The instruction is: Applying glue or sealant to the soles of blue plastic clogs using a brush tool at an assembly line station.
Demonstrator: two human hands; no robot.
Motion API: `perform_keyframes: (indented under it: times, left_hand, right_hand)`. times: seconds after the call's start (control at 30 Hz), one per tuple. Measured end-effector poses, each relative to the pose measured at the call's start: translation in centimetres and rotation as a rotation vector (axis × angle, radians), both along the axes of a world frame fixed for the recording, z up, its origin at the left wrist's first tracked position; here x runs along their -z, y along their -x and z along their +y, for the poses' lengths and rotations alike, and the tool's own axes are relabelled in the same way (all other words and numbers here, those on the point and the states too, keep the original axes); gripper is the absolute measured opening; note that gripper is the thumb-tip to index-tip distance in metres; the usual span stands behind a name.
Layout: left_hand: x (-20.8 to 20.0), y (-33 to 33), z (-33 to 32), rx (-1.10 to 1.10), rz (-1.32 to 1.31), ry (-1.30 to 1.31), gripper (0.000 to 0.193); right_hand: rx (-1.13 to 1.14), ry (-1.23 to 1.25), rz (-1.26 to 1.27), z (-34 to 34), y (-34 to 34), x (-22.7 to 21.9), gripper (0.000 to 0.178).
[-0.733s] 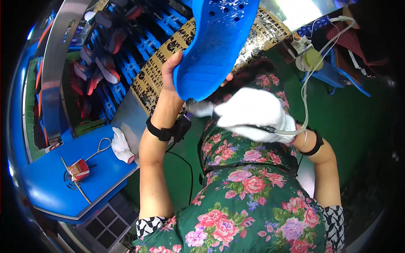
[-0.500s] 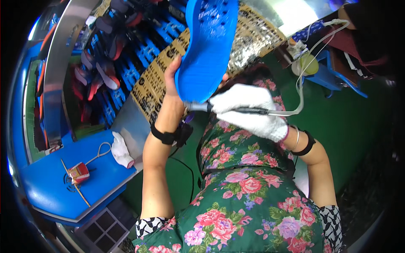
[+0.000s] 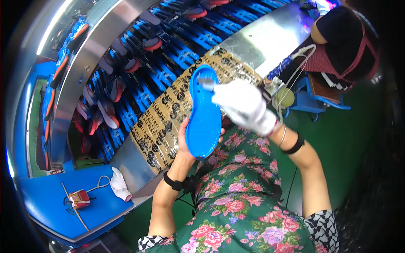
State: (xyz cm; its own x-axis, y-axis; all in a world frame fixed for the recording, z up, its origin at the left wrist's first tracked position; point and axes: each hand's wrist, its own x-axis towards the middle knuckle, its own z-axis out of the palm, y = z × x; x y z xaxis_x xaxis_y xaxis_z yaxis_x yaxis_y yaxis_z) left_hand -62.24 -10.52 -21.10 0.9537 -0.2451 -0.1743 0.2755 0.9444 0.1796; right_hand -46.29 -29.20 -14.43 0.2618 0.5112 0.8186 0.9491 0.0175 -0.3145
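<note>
We see the blue sole (image 3: 205, 126) held up in front of the body, hollow face towards us, its far end overlapping the cardboard (image 3: 162, 122) in view. The bare left hand (image 3: 184, 145) carries it from beneath: thumb along the left rim, fingertips showing at the right rim, so the fingers are spread across its back and grip both sides. We judge this hold leaves the inner face open to the tool (image 3: 206, 83). The gloved right hand (image 3: 247, 107) reaches in from the right, fingers closed round the tool, its tip at the sole's far part. The glove probably guards against whatever is being handled. Cardboard seems to shield the metal ledge, while a spare glove (image 3: 120, 185) and a red box (image 3: 79, 199) lie aside on the blue desk (image 3: 40, 183) at left.

We cannot make out the tool's tip, which is blurred; its handle is hidden by the glove. A pale hose (image 3: 313, 49) loops at the right, but we lose its path near the glove. Most left-hand fingers are behind the sole. At the far right, a co-worker (image 3: 352, 42) is only partly visible, and the frame's corners fall into black.
</note>
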Motion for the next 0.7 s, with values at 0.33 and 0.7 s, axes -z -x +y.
perform_keyframes:
  times: [0.33,0.7]
  left_hand:
    - [-2.5,0.7,3.8,-0.234,-0.078,-0.184,0.100]
    - [-27.0,-9.8,7.1,-0.269,-0.790,-0.297,0.111]
  right_hand:
    - [-0.359,-0.195,1.289,-4.5,4.6,-3.4,0.016]
    - [-0.273,-0.614,1.569,-4.8,3.0,2.3,0.018]
